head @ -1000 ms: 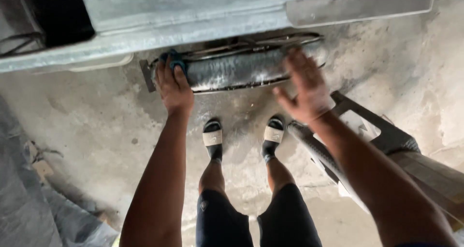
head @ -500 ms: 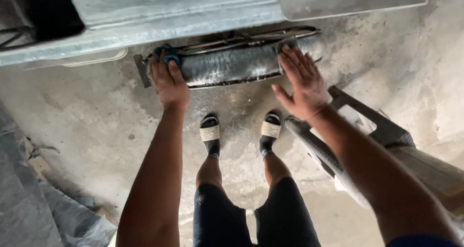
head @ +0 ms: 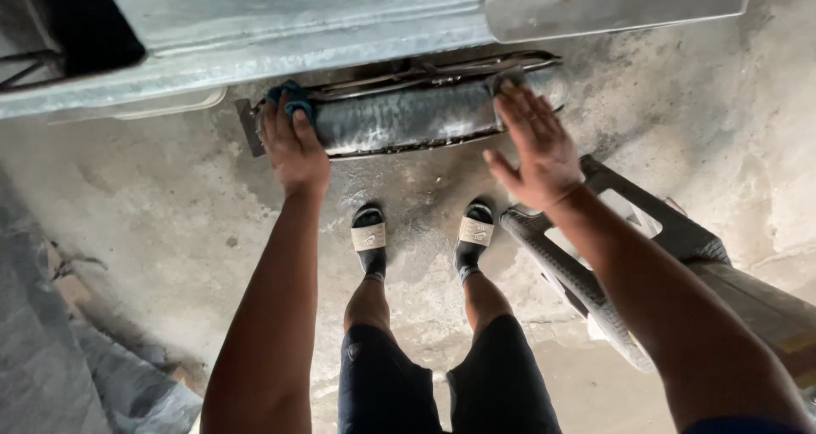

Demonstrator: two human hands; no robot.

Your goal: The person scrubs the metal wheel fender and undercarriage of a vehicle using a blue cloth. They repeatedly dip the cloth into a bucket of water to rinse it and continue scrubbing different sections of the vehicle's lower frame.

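- Grey sheeting (head: pixel 51 349) lies crumpled along the left edge of the concrete floor (head: pixel 153 204), beside small scraps of debris; it is well apart from the work area and plays no part in the grip.
- Left hand (head: pixel 293 145): palm down, fingers closed over a blue cloth (head: pixel 287 96). The cloth is pinched between the fingers and the left end of the grey cylindrical part (head: pixel 408 115), which places the wiping surface directly against the metal.
- The cylindrical part lies horizontally under the lower edge of a pale metal body panel (head: pixel 340 26), within a thin dark frame (head: pixel 442 64). Its surface looks wet and streaked. It sits directly ahead of the person, above both feet.
- Wet patch (head: pixel 416 221): the floor below the part is darker and glossy, consistent with liquid running down from above.
- Sandalled feet (head: pixel 421 234) stand side by side on the wet patch, squarely facing the part, so both arms reach it evenly.
- Right hand (head: pixel 535 149): open, fingers spread wide, holding nothing. The fingertips lie at the right end of the part; whether they touch it cannot be told. This position appears to steady or brace that end.
- A dark plastic stool (head: pixel 612 255) stands just beside the right foot, below the right forearm.
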